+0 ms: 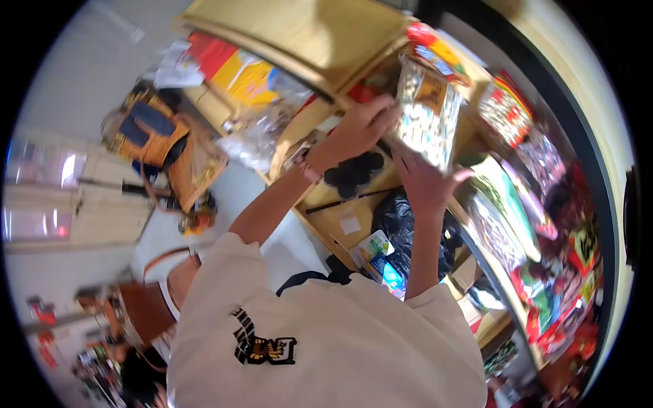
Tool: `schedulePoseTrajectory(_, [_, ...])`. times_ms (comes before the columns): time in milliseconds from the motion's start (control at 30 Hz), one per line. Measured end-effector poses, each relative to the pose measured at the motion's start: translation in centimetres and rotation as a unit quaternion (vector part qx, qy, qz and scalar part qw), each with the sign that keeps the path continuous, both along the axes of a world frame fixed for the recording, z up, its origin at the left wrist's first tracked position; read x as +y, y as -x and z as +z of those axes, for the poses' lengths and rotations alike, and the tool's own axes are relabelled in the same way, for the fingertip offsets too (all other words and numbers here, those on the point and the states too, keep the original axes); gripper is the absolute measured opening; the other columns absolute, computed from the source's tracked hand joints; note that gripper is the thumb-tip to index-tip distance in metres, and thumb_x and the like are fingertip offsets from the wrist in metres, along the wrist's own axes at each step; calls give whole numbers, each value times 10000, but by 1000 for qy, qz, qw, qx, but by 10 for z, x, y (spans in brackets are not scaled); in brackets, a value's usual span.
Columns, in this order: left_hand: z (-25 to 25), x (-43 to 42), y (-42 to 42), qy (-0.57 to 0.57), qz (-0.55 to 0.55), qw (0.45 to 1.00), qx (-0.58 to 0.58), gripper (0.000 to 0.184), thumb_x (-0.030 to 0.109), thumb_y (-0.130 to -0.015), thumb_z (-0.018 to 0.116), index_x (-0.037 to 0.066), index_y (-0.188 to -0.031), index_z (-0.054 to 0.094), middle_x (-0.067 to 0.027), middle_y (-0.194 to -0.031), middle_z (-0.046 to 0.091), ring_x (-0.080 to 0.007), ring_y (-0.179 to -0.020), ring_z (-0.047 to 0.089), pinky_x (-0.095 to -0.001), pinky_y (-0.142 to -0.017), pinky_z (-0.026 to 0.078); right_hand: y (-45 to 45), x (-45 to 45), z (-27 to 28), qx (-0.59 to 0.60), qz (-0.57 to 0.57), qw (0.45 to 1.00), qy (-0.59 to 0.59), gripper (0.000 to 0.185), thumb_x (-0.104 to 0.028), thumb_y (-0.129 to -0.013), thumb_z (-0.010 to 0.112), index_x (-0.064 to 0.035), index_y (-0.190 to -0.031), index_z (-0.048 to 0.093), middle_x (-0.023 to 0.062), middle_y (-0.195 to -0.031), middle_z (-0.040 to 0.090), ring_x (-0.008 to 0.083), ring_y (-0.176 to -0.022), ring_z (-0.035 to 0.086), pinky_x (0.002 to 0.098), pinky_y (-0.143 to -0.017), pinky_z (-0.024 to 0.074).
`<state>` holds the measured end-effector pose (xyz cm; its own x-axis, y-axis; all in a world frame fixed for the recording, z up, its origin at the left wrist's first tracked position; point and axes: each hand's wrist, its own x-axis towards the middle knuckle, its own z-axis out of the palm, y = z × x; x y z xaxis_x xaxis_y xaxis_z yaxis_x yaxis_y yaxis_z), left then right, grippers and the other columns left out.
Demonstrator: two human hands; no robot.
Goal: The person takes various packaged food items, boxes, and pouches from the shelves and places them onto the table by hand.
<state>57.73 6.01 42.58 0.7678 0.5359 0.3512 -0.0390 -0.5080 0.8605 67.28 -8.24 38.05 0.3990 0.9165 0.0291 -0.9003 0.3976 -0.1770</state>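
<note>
A clear packet of pale pieces with a brown label (427, 119) is held up over the wooden shelving. My left hand (364, 126) is at its left side, fingers curled against the packet's edge. From below, my right hand (425, 183) supports the packet's lower end, thumb stretched out to the right. Beneath and between my arms lie a black object (354, 175), a black plastic bag (401, 221) and a blue-and-white package (388, 272).
Many colourful packets (503, 112) fill the shelf on the right. Red and yellow packaging (235, 68) and clear plastic (255, 139) lie at the upper left. A woven chair (146, 132) stands at the left, with a brown bag (143, 309) below.
</note>
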Motion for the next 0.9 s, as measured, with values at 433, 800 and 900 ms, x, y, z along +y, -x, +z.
schedulePoseTrajectory(433, [-42,-212,336,190,374,878,232,440,419,-754,595,67,-992,482,-114,-921,571,-226,-849,550,-351,-753,431,213,10,-51,-404,452,782,148,423,-72,-685,616,5,-1070,458,66,-926,554,137,-814,559,266,-665,468])
schedulePoseTrajectory(800, [-93,-516,349,324,622,571,-427,586,228,-748,629,6,-1212,350,-112,-1156,476,-169,-1032,480,-289,-864,406,404,-181,-18,-403,789,379,-266,556,-78,-642,678,6,-1129,424,88,-1029,534,155,-944,513,276,-819,421])
schedulePoseTrajectory(900, [-111,-576,323,289,662,488,-489,643,236,-724,656,-1,-1217,320,-109,-1129,495,-197,-989,524,-306,-839,441,425,-237,-17,-421,786,258,-373,651,-109,-648,702,-9,-1196,365,81,-1075,499,156,-983,479,287,-845,393])
